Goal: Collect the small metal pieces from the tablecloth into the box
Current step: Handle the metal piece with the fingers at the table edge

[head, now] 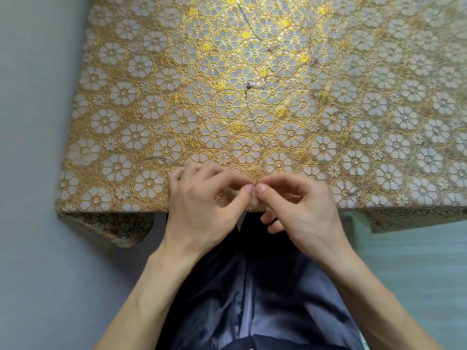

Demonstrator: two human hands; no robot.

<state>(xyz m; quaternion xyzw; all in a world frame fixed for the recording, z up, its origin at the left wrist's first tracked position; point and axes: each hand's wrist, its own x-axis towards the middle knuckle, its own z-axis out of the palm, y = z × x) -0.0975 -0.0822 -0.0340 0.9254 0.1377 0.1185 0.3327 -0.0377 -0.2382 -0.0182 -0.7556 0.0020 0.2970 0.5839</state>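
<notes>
Both hands meet at the near edge of the gold flower-patterned tablecloth (252, 104). My left hand (202, 205) and my right hand (300, 205) each pinch thumb against forefinger on a tiny metal piece (253, 184) held between the fingertips. A thin silver chain (161, 160) lies on the cloth just left of my left hand. A small silver clasp piece (249, 87) sits mid-table, with a fine chain (249, 26) running up from it toward the far edge. Small metal bits lie at the right (338, 112) and near the front right edge (356, 192). No box is in view.
The table's near edge runs across the middle of the view, with the cloth hanging over its left corner (111, 228). My dark trousers (252, 286) fill the space below. Grey floor lies to the left, a pale green surface (417, 261) to the right.
</notes>
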